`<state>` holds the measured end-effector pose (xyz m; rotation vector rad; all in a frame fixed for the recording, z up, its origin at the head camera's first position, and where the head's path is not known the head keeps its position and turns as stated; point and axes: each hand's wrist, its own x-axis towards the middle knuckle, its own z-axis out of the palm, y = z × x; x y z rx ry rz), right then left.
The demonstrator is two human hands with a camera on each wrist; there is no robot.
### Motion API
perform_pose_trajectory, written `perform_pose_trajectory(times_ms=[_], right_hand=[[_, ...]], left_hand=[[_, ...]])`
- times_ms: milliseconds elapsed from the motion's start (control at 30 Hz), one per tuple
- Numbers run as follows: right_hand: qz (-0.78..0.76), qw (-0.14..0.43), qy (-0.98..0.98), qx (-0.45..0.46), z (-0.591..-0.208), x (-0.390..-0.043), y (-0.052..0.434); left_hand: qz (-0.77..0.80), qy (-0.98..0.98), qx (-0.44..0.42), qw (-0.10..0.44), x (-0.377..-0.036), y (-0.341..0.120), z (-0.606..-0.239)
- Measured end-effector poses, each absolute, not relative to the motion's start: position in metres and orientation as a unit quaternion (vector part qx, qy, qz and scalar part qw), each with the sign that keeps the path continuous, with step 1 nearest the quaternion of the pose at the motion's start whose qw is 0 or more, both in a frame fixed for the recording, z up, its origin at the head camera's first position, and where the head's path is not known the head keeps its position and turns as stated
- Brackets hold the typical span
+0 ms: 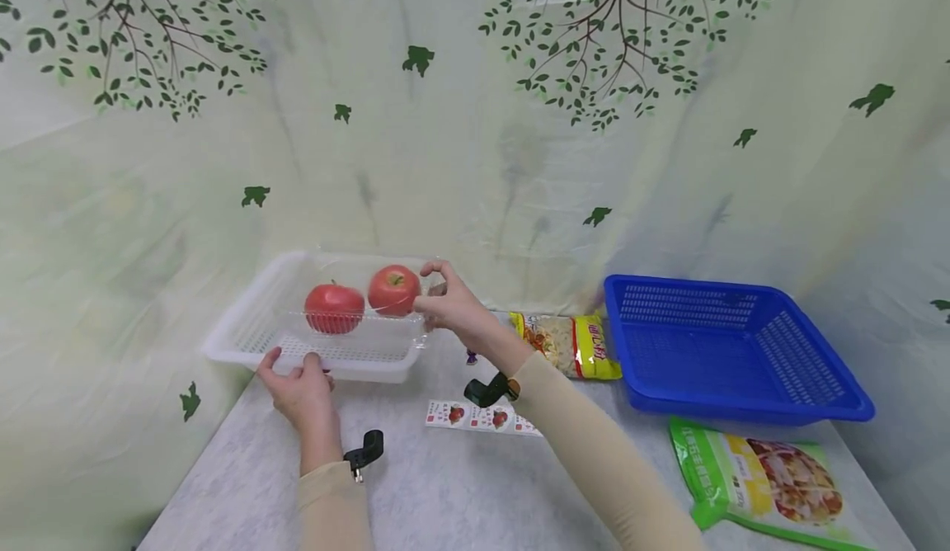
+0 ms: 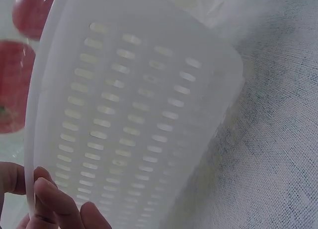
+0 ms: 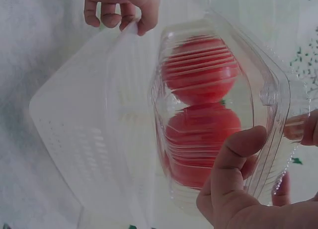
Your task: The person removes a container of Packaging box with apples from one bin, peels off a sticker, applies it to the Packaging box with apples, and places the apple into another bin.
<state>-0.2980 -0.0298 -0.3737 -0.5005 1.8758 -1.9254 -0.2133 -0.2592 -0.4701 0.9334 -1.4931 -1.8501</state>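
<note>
Snack bag (image 1: 772, 485) cut off, btm edge

two bare hands, left hand (image 1: 300, 390) and right hand (image 1: 453, 308), no rings or gloves. long, close-fitting beige sleeves (image 1: 594, 452) down to both wrists. black clip-like mounts strapped at each wrist (image 1: 491, 389), the left one (image 1: 364, 452) with a small metal screw.

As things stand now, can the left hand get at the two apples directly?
Probably not. The apples sit inside a closed clear clamshell box held by the right hand, and the left hand grips the white basket rim.
</note>
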Motion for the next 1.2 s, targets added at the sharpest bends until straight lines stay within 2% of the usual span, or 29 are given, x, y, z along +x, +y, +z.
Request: perform_pose_trajectory(times_ms=[200,867,1033,1133,1200], right_hand=[[-0.689,0.222,0.663,-0.191,-0.368,-0.283,0.009],[-0.660,0.210,0.715,-0.095,-0.399,-0.216,0.132],[-0.643,0.207,0.734,-0.071,-0.403,-0.197,0.154],[-0.644,0.203,0.734,-0.073,-0.406,-0.186,0.166],[-0.649,0.203,0.729,-0.079,-0.408,-0.180,0.173]], left_hand=[[-0.697,-0.559,0.347,0.284,-0.213,-0.262,-0.471],[-0.690,-0.559,0.343,0.306,-0.217,-0.259,-0.475],[-0.612,-0.623,0.383,0.299,-0.215,-0.258,-0.472],[-0.543,-0.658,0.414,0.317,-0.213,-0.257,-0.465],[-0.526,-0.663,0.403,0.350,-0.212,-0.255,-0.457]])
